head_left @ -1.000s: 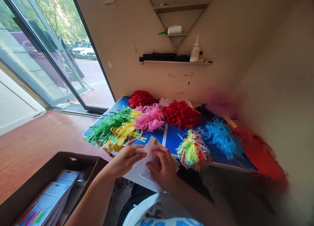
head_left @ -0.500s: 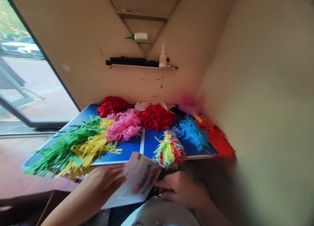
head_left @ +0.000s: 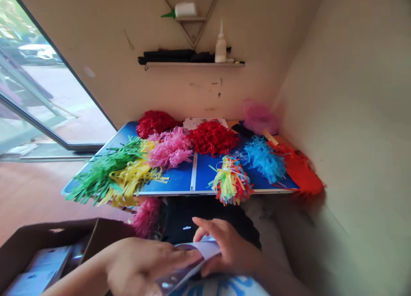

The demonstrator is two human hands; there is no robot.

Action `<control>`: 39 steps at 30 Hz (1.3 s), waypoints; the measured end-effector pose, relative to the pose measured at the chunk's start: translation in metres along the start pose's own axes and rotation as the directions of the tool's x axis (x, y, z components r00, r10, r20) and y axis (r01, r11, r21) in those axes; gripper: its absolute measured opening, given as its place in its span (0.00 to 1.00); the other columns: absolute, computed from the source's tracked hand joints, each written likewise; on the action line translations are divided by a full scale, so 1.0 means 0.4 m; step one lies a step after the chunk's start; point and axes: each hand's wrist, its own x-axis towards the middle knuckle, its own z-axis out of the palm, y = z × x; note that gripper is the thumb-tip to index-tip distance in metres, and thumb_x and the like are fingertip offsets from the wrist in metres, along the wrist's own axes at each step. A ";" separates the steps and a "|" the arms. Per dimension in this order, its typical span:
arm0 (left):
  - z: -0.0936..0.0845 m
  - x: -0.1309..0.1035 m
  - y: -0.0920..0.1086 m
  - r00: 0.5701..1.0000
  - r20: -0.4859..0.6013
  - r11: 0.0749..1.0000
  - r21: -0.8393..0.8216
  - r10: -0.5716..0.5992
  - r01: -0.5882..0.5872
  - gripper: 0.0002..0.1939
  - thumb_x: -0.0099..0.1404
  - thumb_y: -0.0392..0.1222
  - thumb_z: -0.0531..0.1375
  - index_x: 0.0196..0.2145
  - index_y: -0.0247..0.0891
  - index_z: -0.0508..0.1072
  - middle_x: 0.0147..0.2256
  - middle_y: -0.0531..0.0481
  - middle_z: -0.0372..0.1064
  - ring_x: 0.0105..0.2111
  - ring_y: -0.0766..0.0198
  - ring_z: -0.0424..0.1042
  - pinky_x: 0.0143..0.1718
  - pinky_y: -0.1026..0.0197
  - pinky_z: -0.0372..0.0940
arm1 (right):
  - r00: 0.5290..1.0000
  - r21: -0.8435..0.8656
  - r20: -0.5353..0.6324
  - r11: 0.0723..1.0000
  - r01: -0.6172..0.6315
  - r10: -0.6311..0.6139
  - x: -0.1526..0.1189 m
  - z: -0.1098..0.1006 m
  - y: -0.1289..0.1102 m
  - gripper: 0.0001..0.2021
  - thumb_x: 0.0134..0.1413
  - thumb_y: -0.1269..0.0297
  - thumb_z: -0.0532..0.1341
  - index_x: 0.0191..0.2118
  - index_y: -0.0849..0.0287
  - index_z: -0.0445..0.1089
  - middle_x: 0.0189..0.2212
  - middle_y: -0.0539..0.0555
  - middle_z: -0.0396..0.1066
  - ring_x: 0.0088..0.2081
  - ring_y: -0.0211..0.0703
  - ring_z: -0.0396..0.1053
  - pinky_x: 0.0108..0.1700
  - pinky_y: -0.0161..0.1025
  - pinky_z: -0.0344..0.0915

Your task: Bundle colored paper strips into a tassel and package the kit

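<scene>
Low in the view, my left hand [head_left: 146, 261] presses its fingers along a curled printed sheet [head_left: 208, 250] and holds it. My right hand [head_left: 224, 244] has its thumb and fingers around the sheet's other end, with the index finger raised. The sheet bends between the two hands, above my lap. Beyond them on the blue table [head_left: 180, 180] lie tissue tassels: green [head_left: 105, 170], yellow [head_left: 133, 178], pink [head_left: 171, 146], red [head_left: 213, 137], blue [head_left: 265, 159] and a multicoloured one [head_left: 230, 180] at the front edge.
A cardboard box [head_left: 105, 236] with printed sheets [head_left: 41, 266] stands at the lower left. Another pink tassel [head_left: 147, 217] hangs below the table. Orange material [head_left: 302, 167] lies at the right end by the wall. A shelf [head_left: 195, 65] holds a white bottle [head_left: 221, 45].
The sheet, upright and fairly flat before, is now lower and curled between my hands. My view has tilted down and left, bringing the box into sight.
</scene>
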 end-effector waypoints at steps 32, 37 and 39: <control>0.044 0.002 -0.043 0.947 -0.260 0.974 -0.171 -0.187 0.146 0.37 0.66 0.67 0.45 0.51 0.34 0.74 0.38 0.41 0.76 0.36 0.57 0.74 0.36 0.63 0.69 | 0.953 0.181 -0.259 0.977 -0.110 0.156 0.008 0.056 -0.002 0.08 0.59 0.56 0.61 0.35 0.54 0.66 0.44 0.55 0.78 0.43 0.43 0.76 0.44 0.39 0.70; 0.043 -0.002 -0.040 0.927 -0.301 0.973 -0.131 -0.223 0.191 0.33 0.69 0.64 0.44 0.54 0.38 0.74 0.43 0.40 0.77 0.39 0.56 0.76 0.41 0.60 0.70 | 0.951 0.000 -0.280 0.991 -0.136 0.131 -0.001 0.059 0.005 0.09 0.63 0.55 0.58 0.40 0.53 0.67 0.46 0.55 0.78 0.44 0.44 0.76 0.48 0.41 0.70; 0.044 -0.005 -0.045 0.912 -0.325 0.966 -0.135 -0.252 0.219 0.32 0.69 0.63 0.44 0.55 0.40 0.73 0.45 0.41 0.77 0.41 0.55 0.76 0.42 0.59 0.70 | 0.948 -0.010 -0.303 0.995 -0.103 0.095 0.001 0.061 0.007 0.09 0.63 0.54 0.57 0.40 0.53 0.67 0.45 0.54 0.78 0.44 0.44 0.77 0.46 0.41 0.71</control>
